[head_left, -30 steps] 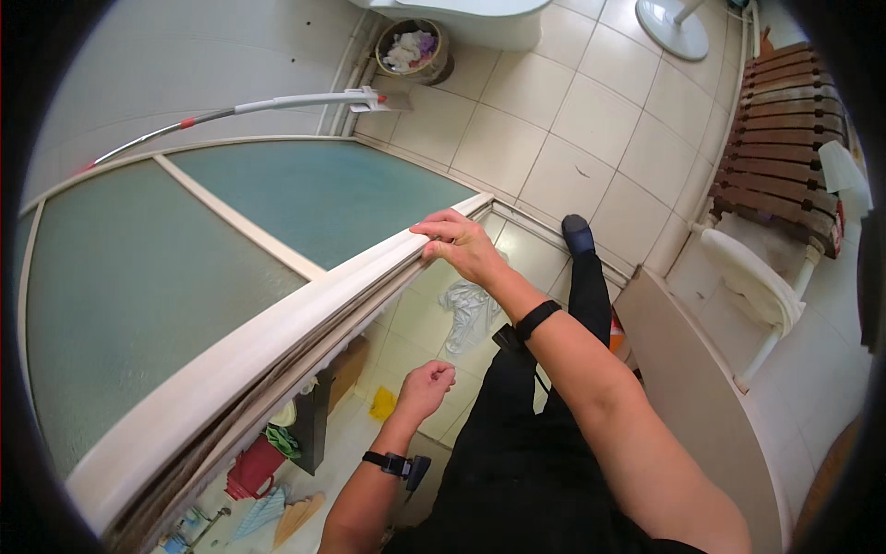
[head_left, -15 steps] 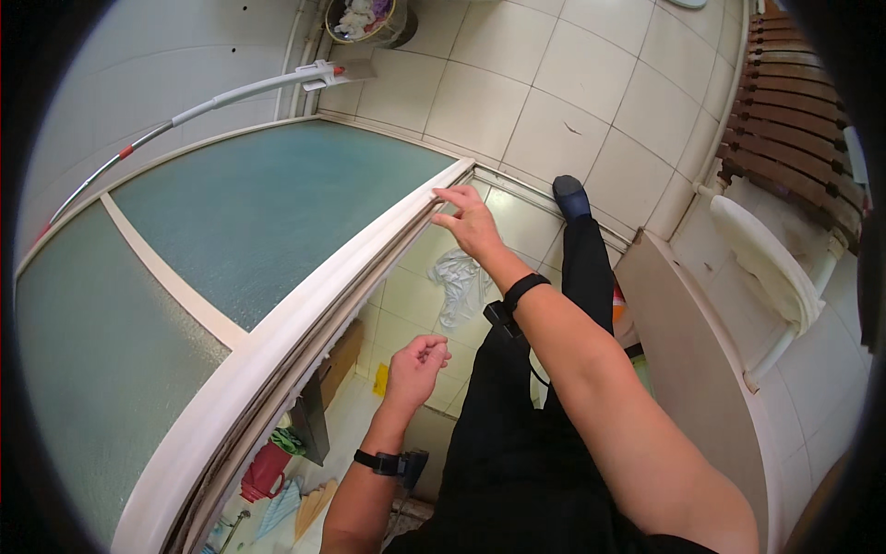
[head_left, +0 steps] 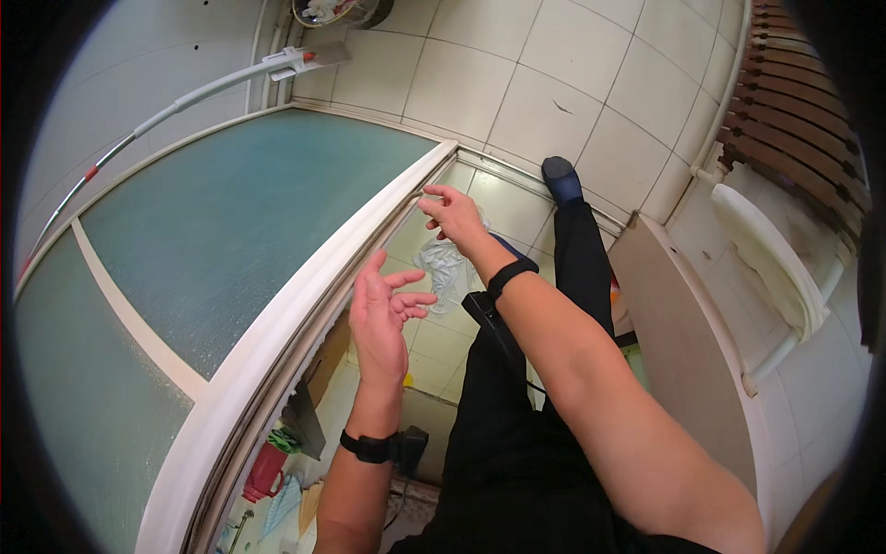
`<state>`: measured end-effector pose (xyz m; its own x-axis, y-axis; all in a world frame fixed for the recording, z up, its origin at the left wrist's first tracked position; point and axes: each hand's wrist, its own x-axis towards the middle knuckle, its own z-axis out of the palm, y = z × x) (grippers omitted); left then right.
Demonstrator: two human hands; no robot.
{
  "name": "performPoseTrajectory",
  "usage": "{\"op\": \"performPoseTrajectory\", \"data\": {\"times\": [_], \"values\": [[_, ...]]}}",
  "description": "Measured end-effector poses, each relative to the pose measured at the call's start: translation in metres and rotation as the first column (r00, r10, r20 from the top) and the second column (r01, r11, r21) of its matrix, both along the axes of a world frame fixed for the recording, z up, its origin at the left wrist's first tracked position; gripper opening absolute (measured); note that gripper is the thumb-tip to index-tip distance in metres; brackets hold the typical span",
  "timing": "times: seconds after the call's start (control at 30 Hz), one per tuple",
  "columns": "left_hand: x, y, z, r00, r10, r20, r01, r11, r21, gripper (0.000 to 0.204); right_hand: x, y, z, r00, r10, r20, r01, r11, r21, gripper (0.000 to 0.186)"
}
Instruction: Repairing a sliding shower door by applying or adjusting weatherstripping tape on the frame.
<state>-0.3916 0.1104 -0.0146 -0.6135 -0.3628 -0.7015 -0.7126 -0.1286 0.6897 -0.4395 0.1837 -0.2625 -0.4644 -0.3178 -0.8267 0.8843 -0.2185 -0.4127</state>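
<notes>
A door with a pale white frame point(head_left: 305, 270) and frosted blue-green glass panes point(head_left: 249, 198) stands on my left. My right hand point(head_left: 454, 220) is at the upper part of the frame's edge strip, thumb and forefinger closed on it; the exact grip is small in view. Lower down, my left hand point(head_left: 378, 319) is beside the same edge with its fingers spread, holding nothing. Each wrist has a black band with a small black device. Crumpled whitish plastic sheeting point(head_left: 445, 265) lies on the tiles beneath my right hand.
A white-grey long-handled mop point(head_left: 221, 90) leans by the wall, near a waste bin point(head_left: 328, 11). My foot point(head_left: 561, 181) is by a metal floor track point(head_left: 503, 172). On the right are a white fold-down seat point(head_left: 768, 258) and brown slats point(head_left: 784, 111). A red jug point(head_left: 265, 473) stands low left.
My left hand has risen toward the door edge and its fingers have spread from a curled shape. My right hand has moved slightly down and left, as the whole view has shifted.
</notes>
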Motion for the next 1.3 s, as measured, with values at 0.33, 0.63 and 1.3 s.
{"op": "performPoseTrajectory", "data": {"times": [0.33, 0.63, 1.3], "values": [[-0.017, 0.0, -0.091, 0.993, 0.036, 0.111, -0.032, 0.999, -0.045, 0.078, -0.013, -0.01, -0.02, 0.981, 0.116, -0.154, -0.119, 0.993, -0.008, 0.031], [-0.031, 0.008, -0.123, 0.974, 0.196, 0.117, -0.189, 0.98, -0.068, 0.086, -0.015, -0.006, -0.027, 0.979, 0.095, -0.18, -0.101, 0.995, -0.022, 0.026], [-0.031, -0.001, -0.147, 0.975, 0.103, 0.196, -0.099, 0.995, -0.027, 0.079, -0.009, 0.009, -0.044, 0.986, 0.132, -0.105, -0.133, 0.991, -0.001, 0.034]]}}
